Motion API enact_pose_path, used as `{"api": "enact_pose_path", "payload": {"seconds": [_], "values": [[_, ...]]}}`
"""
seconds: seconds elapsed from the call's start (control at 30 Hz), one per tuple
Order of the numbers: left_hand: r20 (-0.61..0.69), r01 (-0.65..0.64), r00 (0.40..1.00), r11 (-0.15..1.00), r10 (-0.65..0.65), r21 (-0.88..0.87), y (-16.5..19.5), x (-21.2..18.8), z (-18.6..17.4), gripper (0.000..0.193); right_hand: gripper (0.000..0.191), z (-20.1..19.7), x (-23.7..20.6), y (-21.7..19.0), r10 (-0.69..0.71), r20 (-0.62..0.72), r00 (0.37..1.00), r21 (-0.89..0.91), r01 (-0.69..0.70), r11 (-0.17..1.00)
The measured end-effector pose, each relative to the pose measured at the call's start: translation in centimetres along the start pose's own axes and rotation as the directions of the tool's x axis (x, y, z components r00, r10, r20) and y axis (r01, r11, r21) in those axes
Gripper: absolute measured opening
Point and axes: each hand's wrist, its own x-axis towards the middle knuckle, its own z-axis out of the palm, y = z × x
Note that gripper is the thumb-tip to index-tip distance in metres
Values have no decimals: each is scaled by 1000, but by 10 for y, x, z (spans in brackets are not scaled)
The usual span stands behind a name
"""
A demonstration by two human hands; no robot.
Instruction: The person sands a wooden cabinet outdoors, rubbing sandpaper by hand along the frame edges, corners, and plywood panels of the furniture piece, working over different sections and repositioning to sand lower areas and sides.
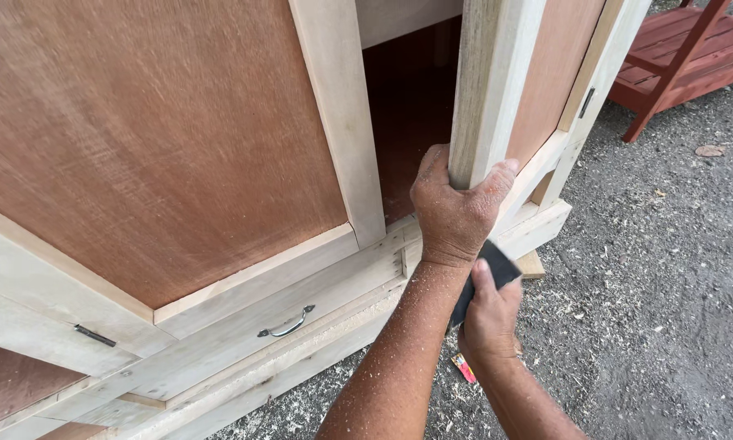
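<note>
My left hand (456, 210) is shut around the lower edge of a pale, unfinished wooden door (490, 81) that stands ajar on a cabinet (162, 138) with reddish plywood panels. Just below it, my right hand (488, 322) grips a dark piece of sandpaper (497, 269), held against the underside of the left wrist near the door's bottom corner. Sawdust covers both forearms. The cabinet's dark inside (411, 106) shows through the gap beside the door.
A drawer front with a metal handle (286, 324) runs below the panel. A small black hinge (95, 335) sits at the lower left. Red wooden furniture (684, 57) stands at the top right. Sawdust lies on the gravel ground (651, 310), with a small red scrap (464, 367).
</note>
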Motion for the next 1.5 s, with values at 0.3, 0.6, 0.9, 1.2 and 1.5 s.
{"api": "enact_pose_path", "payload": {"seconds": [0.3,0.6,0.9,1.2,1.5], "values": [[3,54,999,998,-54,-29,-2,0,2,38,29,7,-8,6,-114,52,992,22,113,993],[-13,-29,999,999,29,27,-2,-1,2,37,23,8,-15,20,-83,-141,987,-32,79,996],[37,41,999,997,-39,-58,-1,-1,1,37,29,-27,9,27,-38,-234,972,-257,-24,966],[45,29,999,999,-28,-24,5,-9,4,37,17,-71,25,42,-270,211,939,-513,342,788],[18,-21,1000,1000,21,20,6,-9,3,36,12,-61,28,32,-348,95,933,-694,313,648]]}}
